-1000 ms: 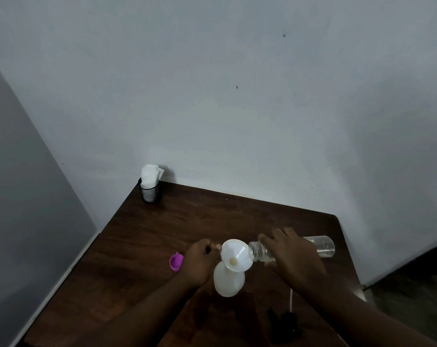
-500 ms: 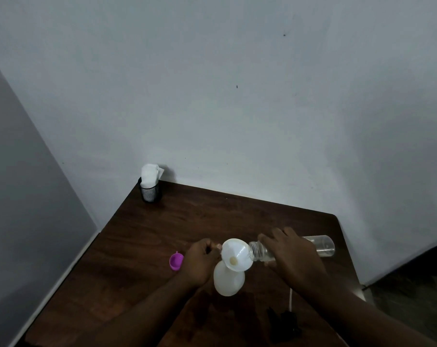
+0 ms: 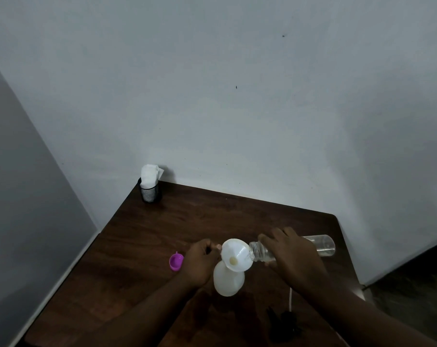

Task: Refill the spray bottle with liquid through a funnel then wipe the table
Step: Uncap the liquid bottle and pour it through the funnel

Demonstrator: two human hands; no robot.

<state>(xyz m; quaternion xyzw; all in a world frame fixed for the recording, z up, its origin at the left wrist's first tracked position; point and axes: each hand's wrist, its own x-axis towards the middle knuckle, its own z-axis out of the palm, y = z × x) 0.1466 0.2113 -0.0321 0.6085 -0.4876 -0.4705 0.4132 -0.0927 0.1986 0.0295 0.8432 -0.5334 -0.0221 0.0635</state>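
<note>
A white spray bottle (image 3: 228, 280) stands on the dark wooden table (image 3: 192, 221) with a white funnel (image 3: 237, 255) in its neck. My left hand (image 3: 200, 262) pinches the funnel's left rim. My right hand (image 3: 296, 259) grips a clear plastic bottle (image 3: 322, 245), tipped almost flat, with its open mouth at the funnel's right rim. The black spray head (image 3: 284, 319) with its white tube (image 3: 290, 298) lies on the table near the front, below my right forearm.
A purple cap (image 3: 176, 262) lies left of my left hand. A black mesh cup (image 3: 149, 192) holding white tissue (image 3: 150, 175) stands at the table's back left corner against the wall. The table's right edge drops to a dark floor.
</note>
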